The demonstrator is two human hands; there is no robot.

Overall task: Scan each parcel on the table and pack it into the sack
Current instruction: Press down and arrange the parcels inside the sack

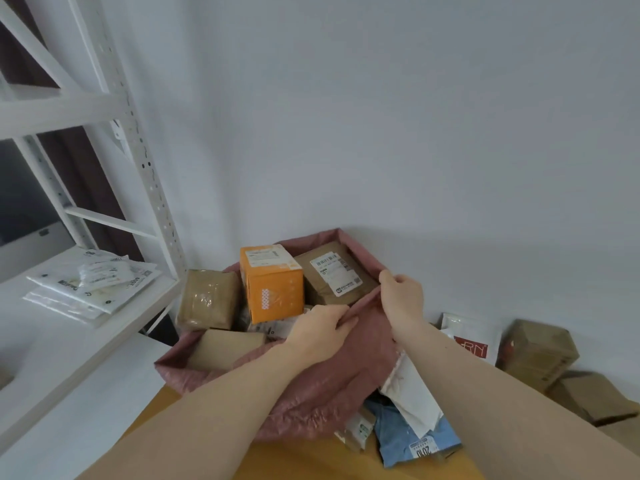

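A pink sack (322,393) lies open on the wooden table (311,459) against the wall. Inside it I see an orange box (273,289), a brown parcel with a white label (332,278), a taped brown parcel (207,299) and a plain cardboard box (225,348). My left hand (318,330) grips the sack's near rim. My right hand (401,296) pinches the rim further right, beside the labelled parcel. On the table right of the sack lie a blue bag parcel (408,434), a white bag (412,393) and a white parcel with red print (474,341).
A white metal shelf rack (145,161) stands at the left, with white mailer bags (93,285) on one shelf. Brown cardboard boxes (540,351) sit at the far right by the wall. A flat carton (595,396) lies in front of them.
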